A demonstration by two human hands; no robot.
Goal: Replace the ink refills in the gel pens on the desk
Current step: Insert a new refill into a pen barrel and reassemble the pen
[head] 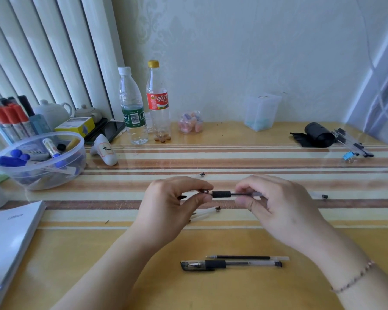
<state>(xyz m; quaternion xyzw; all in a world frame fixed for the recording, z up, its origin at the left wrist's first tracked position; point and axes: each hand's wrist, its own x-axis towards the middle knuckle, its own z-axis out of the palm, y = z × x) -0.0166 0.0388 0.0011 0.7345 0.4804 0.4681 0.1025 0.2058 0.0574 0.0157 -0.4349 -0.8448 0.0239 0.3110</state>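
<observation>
Both hands hold one gel pen (pixel 221 194) level above the middle of the desk. My left hand (pixel 173 204) pinches its metal tip end, and a black cap shows in the same hand. My right hand (pixel 276 204) pinches the clear barrel just right of the black rubber grip. Near the front edge lie a capped black gel pen (pixel 231 264) and, just behind it, a loose black refill (pixel 248 257). Clear pen parts lie under and around the hands: one (pixel 207 210) below the left hand, one (pixel 199 174) behind it, one (pixel 321 196) to the right.
A clear bowl of markers (pixel 40 162) stands at the left, with a white booklet (pixel 11 233) in front of it. Two plastic bottles (pixel 143 106), a small jar (pixel 190 121) and a clear box (pixel 261 113) stand at the back. A black roll (pixel 318 135) and clips lie far right.
</observation>
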